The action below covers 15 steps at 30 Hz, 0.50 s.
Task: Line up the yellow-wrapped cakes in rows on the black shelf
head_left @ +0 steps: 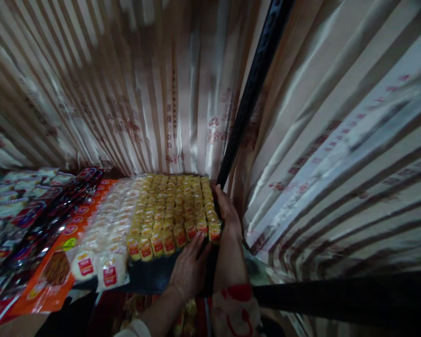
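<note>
Neat rows of small yellow wrapped packs (171, 210) with red labels, apparently snack cakes, stand on a dark shelf (150, 277). The fingertips of my left hand (190, 267) rest against the front of these rows near the right corner, fingers stretched out. Along their right side lies my right hand (228, 210), fingers extended toward the back next to the black post; part of them is hidden. Neither hand grips a pack. Left of the yellow rows are white round items in clear wrappers (112, 269) with red labels.
An orange snack bag (56, 276) and dark shiny packets (42, 224) lie further left, with white packets (10, 208) beyond. A black upright post (247, 103) rises at the corner. Pleated printed curtains (143, 84) hang behind and right. A dark bar (337, 297) crosses at lower right.
</note>
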Each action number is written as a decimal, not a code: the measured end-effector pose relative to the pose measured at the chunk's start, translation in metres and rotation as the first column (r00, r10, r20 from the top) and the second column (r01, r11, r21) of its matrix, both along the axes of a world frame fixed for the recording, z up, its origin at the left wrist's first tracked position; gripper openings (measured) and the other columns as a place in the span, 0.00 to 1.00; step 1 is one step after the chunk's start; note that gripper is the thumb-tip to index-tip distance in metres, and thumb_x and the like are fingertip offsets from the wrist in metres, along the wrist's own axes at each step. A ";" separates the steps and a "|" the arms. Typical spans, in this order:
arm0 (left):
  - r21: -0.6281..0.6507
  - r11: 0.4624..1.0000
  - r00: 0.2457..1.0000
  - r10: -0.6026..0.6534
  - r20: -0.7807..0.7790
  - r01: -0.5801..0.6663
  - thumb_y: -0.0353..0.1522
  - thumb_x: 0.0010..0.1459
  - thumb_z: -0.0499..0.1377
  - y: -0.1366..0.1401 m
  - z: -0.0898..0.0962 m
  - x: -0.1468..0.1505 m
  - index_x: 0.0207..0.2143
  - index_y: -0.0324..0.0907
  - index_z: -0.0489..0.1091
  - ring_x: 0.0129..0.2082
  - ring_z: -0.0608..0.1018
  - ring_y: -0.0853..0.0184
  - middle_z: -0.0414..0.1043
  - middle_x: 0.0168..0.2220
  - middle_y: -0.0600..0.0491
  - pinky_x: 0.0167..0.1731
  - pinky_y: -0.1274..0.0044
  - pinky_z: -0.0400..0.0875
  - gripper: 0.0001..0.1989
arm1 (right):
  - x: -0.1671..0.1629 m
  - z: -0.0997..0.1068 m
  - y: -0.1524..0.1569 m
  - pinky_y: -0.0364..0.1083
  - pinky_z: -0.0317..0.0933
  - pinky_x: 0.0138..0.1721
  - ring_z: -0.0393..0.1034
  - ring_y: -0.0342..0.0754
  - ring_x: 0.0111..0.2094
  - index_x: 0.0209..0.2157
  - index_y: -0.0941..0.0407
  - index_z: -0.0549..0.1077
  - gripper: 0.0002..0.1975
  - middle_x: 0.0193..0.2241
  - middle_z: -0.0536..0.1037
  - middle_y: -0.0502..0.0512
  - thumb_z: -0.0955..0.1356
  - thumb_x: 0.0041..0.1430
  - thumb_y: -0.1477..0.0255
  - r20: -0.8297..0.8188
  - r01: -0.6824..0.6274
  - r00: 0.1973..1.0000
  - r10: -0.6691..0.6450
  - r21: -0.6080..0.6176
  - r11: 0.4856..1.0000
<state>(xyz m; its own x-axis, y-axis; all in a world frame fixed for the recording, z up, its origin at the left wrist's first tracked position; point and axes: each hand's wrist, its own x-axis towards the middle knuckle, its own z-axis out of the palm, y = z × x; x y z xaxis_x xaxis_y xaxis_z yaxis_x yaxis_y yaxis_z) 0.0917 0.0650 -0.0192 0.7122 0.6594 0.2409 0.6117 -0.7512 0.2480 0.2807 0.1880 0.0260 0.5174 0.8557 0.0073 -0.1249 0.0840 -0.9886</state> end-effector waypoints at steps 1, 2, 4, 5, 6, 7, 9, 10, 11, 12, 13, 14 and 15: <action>0.007 1.000 1.000 -0.003 0.004 0.003 0.21 0.51 0.51 0.000 -0.001 0.000 0.61 0.42 0.56 0.66 0.46 0.57 0.42 0.66 0.45 0.58 0.63 0.61 0.33 | -0.001 0.003 -0.004 0.52 0.64 0.47 0.71 0.53 0.45 0.39 0.54 0.77 0.21 0.37 0.80 0.54 0.65 0.54 0.53 0.008 -0.003 1.000 0.004 -0.016 1.000; 0.014 1.000 1.000 -0.007 0.008 0.006 0.21 0.51 0.51 0.000 -0.001 0.000 0.60 0.42 0.56 0.66 0.46 0.57 0.42 0.67 0.45 0.58 0.64 0.61 0.33 | -0.003 0.005 -0.008 0.52 0.63 0.48 0.71 0.53 0.46 0.39 0.54 0.77 0.20 0.38 0.80 0.54 0.64 0.54 0.54 0.028 0.021 0.999 -0.020 -0.028 0.999; 0.024 1.000 1.000 -0.009 0.011 0.009 0.20 0.51 0.51 0.000 -0.002 0.001 0.60 0.42 0.56 0.66 0.46 0.57 0.42 0.66 0.44 0.58 0.64 0.61 0.32 | -0.007 0.006 -0.019 0.52 0.62 0.49 0.70 0.53 0.47 0.39 0.54 0.76 0.20 0.42 0.78 0.56 0.64 0.55 0.55 0.076 0.156 0.985 -0.154 -0.024 0.988; 0.023 1.000 1.000 -0.007 0.010 0.007 0.20 0.51 0.51 0.000 -0.002 0.001 0.60 0.42 0.56 0.66 0.47 0.57 0.43 0.66 0.44 0.57 0.63 0.61 0.32 | -0.009 0.005 -0.026 0.51 0.62 0.49 0.70 0.53 0.47 0.40 0.55 0.76 0.20 0.43 0.78 0.56 0.64 0.55 0.56 0.093 0.240 0.967 -0.238 -0.010 0.971; 0.018 1.000 1.000 -0.004 0.008 0.004 0.20 0.51 0.51 -0.001 -0.001 0.001 0.60 0.42 0.56 0.66 0.47 0.57 0.43 0.66 0.44 0.57 0.63 0.61 0.32 | -0.011 0.003 -0.033 0.51 0.62 0.49 0.70 0.52 0.47 0.41 0.55 0.75 0.20 0.44 0.78 0.57 0.64 0.55 0.56 0.102 0.317 0.943 -0.316 0.007 0.948; 0.012 1.000 1.000 -0.003 0.006 0.003 0.20 0.51 0.51 -0.001 -0.001 0.001 0.60 0.41 0.56 0.66 0.47 0.57 0.43 0.66 0.44 0.57 0.63 0.62 0.32 | -0.013 0.001 -0.042 0.51 0.62 0.49 0.70 0.52 0.47 0.42 0.55 0.75 0.20 0.44 0.77 0.57 0.63 0.55 0.56 0.107 0.377 0.920 -0.377 0.023 0.926; 0.003 1.000 1.000 -0.005 0.007 0.005 0.20 0.50 0.51 -0.001 0.000 0.000 0.60 0.41 0.56 0.66 0.46 0.57 0.42 0.66 0.44 0.57 0.63 0.62 0.33 | -0.016 -0.003 -0.059 0.51 0.62 0.50 0.71 0.53 0.47 0.42 0.55 0.74 0.20 0.43 0.78 0.58 0.63 0.55 0.56 0.122 0.440 0.889 -0.441 0.040 0.897; 0.003 1.000 1.000 -0.007 0.009 0.007 0.20 0.49 0.51 -0.001 0.000 0.000 0.60 0.41 0.56 0.66 0.46 0.57 0.41 0.67 0.44 0.57 0.63 0.62 0.34 | -0.019 -0.005 -0.068 0.52 0.61 0.51 0.70 0.53 0.47 0.42 0.55 0.74 0.21 0.43 0.78 0.58 0.63 0.55 0.56 0.138 0.448 0.883 -0.449 0.038 0.893; 0.004 1.000 1.000 -0.009 0.012 0.008 0.20 0.49 0.51 -0.001 0.000 0.000 0.61 0.41 0.55 0.66 0.46 0.57 0.41 0.67 0.44 0.57 0.63 0.62 0.34 | -0.022 -0.006 -0.076 0.53 0.61 0.52 0.70 0.53 0.48 0.43 0.56 0.74 0.21 0.44 0.77 0.59 0.63 0.55 0.56 0.161 0.442 0.883 -0.441 0.030 0.896; 0.005 1.000 1.000 -0.008 0.014 0.008 0.20 0.50 0.51 -0.001 0.000 0.000 0.60 0.41 0.56 0.66 0.46 0.57 0.42 0.67 0.44 0.57 0.63 0.62 0.34 | -0.027 -0.007 -0.085 0.53 0.60 0.53 0.69 0.54 0.49 0.44 0.57 0.73 0.22 0.45 0.76 0.60 0.62 0.56 0.56 0.192 0.421 0.889 -0.416 0.017 0.907; 0.007 1.000 1.000 -0.008 0.017 0.008 0.20 0.50 0.51 -0.001 0.000 0.000 0.60 0.41 0.56 0.66 0.46 0.57 0.42 0.66 0.44 0.57 0.63 0.62 0.33 | -0.033 -0.008 -0.093 0.54 0.58 0.54 0.68 0.54 0.50 0.46 0.58 0.72 0.23 0.47 0.75 0.62 0.62 0.56 0.57 0.227 0.391 0.896 -0.381 0.001 0.920; 0.006 1.000 1.000 -0.007 0.020 0.007 0.20 0.50 0.51 -0.001 0.000 0.000 0.60 0.41 0.56 0.66 0.46 0.57 0.42 0.66 0.44 0.57 0.63 0.62 0.33 | -0.040 -0.010 -0.102 0.54 0.57 0.56 0.66 0.54 0.53 0.49 0.58 0.70 0.24 0.50 0.73 0.62 0.61 0.57 0.57 0.265 0.352 0.904 -0.336 -0.014 0.936; 0.005 1.000 1.000 -0.009 0.022 0.008 0.21 0.51 0.51 -0.001 0.001 -0.001 0.61 0.41 0.56 0.66 0.46 0.57 0.42 0.66 0.44 0.57 0.63 0.61 0.33 | -0.047 -0.013 -0.110 0.55 0.55 0.57 0.63 0.54 0.55 0.52 0.58 0.68 0.26 0.53 0.70 0.62 0.61 0.58 0.57 0.305 0.315 0.907 -0.291 -0.032 0.949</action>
